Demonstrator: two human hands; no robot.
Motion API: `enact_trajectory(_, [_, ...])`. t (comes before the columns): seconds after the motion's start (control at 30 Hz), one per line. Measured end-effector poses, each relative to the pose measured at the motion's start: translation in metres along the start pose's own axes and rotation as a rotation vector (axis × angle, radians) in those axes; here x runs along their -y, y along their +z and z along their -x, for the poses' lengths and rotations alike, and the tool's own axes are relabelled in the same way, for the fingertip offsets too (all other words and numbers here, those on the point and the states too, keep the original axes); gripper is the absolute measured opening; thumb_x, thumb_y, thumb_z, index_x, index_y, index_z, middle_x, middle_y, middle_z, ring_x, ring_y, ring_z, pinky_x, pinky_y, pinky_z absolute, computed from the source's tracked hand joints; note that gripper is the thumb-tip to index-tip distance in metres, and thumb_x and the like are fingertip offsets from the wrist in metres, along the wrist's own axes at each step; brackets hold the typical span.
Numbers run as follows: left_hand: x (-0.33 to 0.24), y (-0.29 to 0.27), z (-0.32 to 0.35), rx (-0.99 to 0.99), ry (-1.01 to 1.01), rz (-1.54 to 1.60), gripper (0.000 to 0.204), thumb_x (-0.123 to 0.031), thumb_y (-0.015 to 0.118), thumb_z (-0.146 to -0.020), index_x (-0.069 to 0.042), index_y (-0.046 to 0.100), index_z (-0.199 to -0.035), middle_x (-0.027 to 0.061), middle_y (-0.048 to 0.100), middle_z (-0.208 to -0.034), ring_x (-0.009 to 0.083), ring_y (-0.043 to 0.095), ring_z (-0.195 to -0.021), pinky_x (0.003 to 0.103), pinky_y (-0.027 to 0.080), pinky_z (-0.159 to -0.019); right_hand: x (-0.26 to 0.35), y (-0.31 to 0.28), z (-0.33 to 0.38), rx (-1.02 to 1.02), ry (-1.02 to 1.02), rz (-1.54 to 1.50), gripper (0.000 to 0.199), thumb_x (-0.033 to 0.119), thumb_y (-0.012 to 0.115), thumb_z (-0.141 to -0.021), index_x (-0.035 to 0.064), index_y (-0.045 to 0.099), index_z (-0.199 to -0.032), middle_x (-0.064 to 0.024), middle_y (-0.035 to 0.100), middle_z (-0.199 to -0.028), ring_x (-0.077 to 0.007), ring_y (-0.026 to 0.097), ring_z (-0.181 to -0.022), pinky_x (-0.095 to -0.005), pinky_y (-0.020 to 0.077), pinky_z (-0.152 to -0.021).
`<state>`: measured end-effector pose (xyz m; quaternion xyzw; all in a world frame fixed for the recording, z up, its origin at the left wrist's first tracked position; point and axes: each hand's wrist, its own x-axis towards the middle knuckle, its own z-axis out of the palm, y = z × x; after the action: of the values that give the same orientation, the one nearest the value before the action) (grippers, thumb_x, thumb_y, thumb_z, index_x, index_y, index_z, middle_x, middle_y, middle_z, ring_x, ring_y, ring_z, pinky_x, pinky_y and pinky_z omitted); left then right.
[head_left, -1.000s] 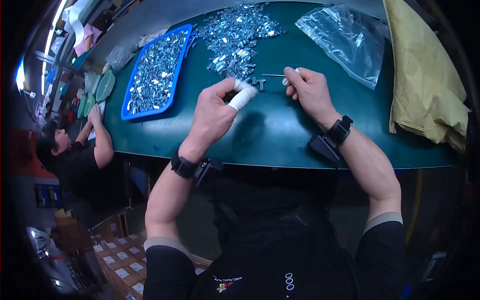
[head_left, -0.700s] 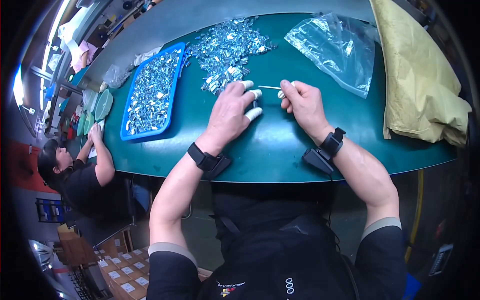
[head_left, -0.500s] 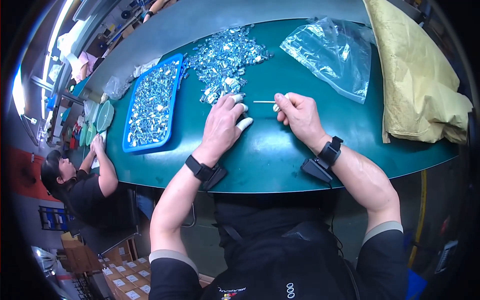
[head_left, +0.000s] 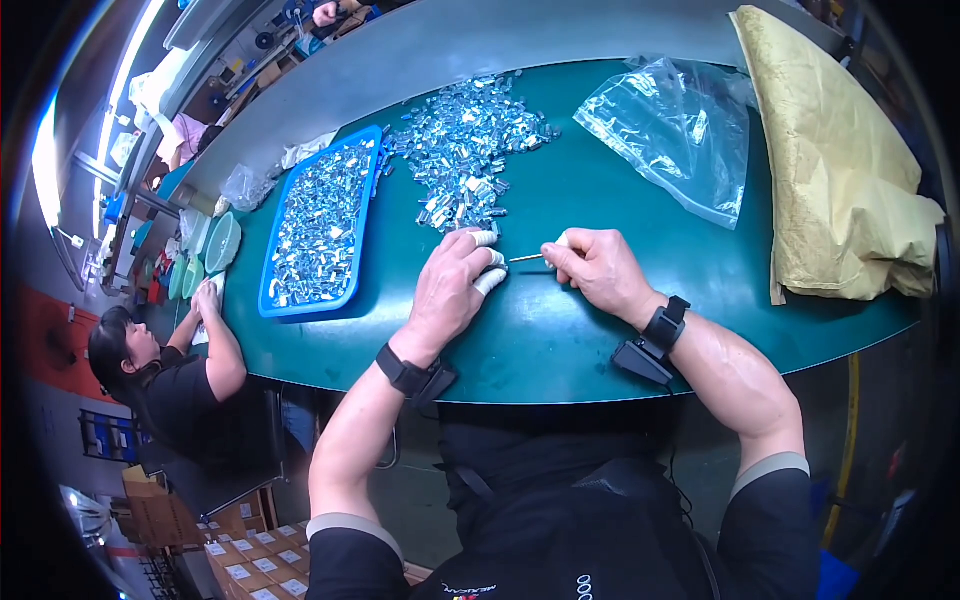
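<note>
On a green desk, the right hand pinches a thin pin whose long axis points left toward the left hand. That hand's grip is pressed flat on the desk, just near a loose pile of metal parts.

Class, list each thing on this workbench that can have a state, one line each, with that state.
left hand: palm down, fingertips on the loose metal parts.
right hand: pinching a thin rod.
thin rod: roughly level, tip toward the left hand.
blue tray: filled with metal parts.
loose metal parts: heaped on the green table.
clear plastic bag: crumpled, lying flat.
</note>
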<state>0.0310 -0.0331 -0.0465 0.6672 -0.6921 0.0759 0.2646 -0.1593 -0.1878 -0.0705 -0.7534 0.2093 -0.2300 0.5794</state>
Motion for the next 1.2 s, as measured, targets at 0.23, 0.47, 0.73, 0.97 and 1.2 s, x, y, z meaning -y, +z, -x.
enact_trajectory(0.23, [-0.01, 0.0, 0.004, -0.022, -0.108, 0.105, 0.019, -0.009, 0.082, -0.083, -0.003, 0.072, -0.097, 0.0113, 0.072, -0.106, 0.0329, 0.066, -0.105, 0.042, 0.054, -0.088, 0.002, -0.002, 0.0, 0.063, -0.012, 0.07, 0.032, 0.026, 0.069, -0.101, 0.0013, 0.071, -0.081, -0.0041, 0.069, -0.068, -0.0089, 0.058, -0.058, -0.0293, 0.0446, -0.054])
enact_trajectory(0.47, [-0.03, -0.005, 0.012, -0.043, -0.092, 0.07, 0.018, -0.008, 0.083, -0.082, -0.004, 0.072, -0.096, 0.0113, 0.07, -0.089, 0.0321, 0.067, -0.086, 0.043, 0.053, -0.075, -0.001, -0.001, -0.001, 0.058, -0.179, 0.121, 0.027, 0.024, 0.071, -0.097, 0.0027, 0.072, -0.081, -0.0074, 0.068, -0.067, -0.0147, 0.061, -0.059, -0.0335, 0.0472, -0.057])
enact_trajectory(0.73, [-0.047, 0.008, 0.046, 0.0, -0.292, 0.367, 0.017, -0.009, 0.082, -0.087, -0.002, 0.07, -0.097, 0.0108, 0.065, -0.078, 0.0234, 0.062, -0.066, 0.036, 0.05, -0.062, 0.01, 0.007, 0.014, 0.267, -0.131, 0.2, 0.033, 0.031, 0.072, -0.099, 0.0045, 0.072, -0.079, -0.0104, 0.067, -0.064, -0.0232, 0.062, -0.055, -0.0378, 0.0476, -0.056])
enact_trajectory(0.97, [-0.05, 0.012, 0.046, 0.002, -0.412, 0.547, 0.016, -0.01, 0.082, -0.088, -0.002, 0.07, -0.097, 0.0068, 0.062, -0.075, 0.0147, 0.057, -0.063, 0.032, 0.047, -0.058, 0.014, 0.007, 0.012, 0.303, -0.168, 0.297, 0.028, 0.03, 0.073, -0.099, 0.0037, 0.074, -0.089, -0.0133, 0.07, -0.072, -0.0253, 0.065, -0.062, -0.0379, 0.0492, -0.059])
enact_trajectory(1.2, [-0.051, 0.015, 0.048, -0.016, -0.463, 0.622, 0.017, -0.012, 0.082, -0.089, -0.003, 0.072, -0.099, 0.007, 0.062, -0.075, 0.0152, 0.058, -0.061, 0.033, 0.047, -0.056, 0.015, -0.004, 0.009, 0.312, -0.172, 0.165, 0.021, 0.023, 0.076, -0.096, 0.0028, 0.075, -0.101, -0.0133, 0.072, -0.083, -0.0201, 0.066, -0.071, -0.0353, 0.0508, -0.065])
